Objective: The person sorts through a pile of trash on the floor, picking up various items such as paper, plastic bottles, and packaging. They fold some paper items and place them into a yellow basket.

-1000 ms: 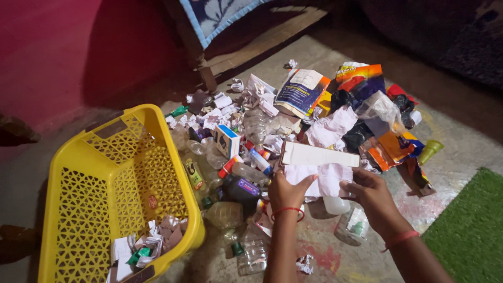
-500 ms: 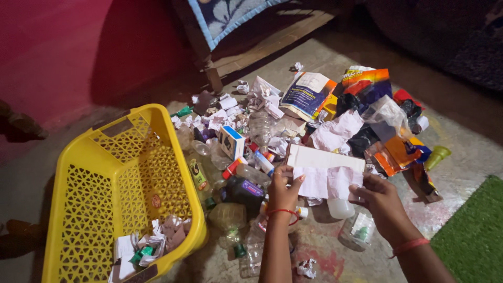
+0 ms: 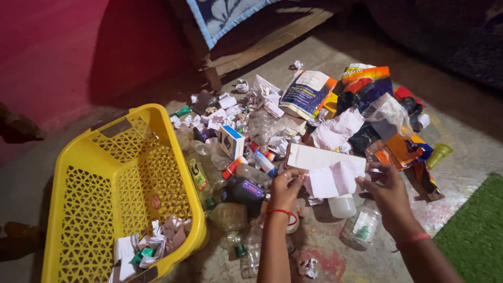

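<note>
Both my hands hold a white sheet of paper (image 3: pixel 327 166) low over a heap of litter on the floor. My left hand (image 3: pixel 285 188), with a red thread at the wrist, pinches the sheet's left edge. At the sheet's right edge my right hand (image 3: pixel 385 189) grips it. The lower part of the paper is crumpled and folded. A small white jar (image 3: pixel 343 206) and a clear plastic bottle (image 3: pixel 361 226) lie right under my hands.
A yellow perforated plastic basket (image 3: pixel 84 194) stands at left with crumpled paper scraps (image 3: pixel 149 246) in its near corner. Bottles, small boxes, wrappers and plastic bags cover the floor ahead. A wooden bed frame (image 3: pixel 246 52) stands behind, a green mat (image 3: pixel 474 236) at right.
My hands with the paper have stayed in about the same place over the heap. The view has shifted slightly. The paper's lower part looks more folded.
</note>
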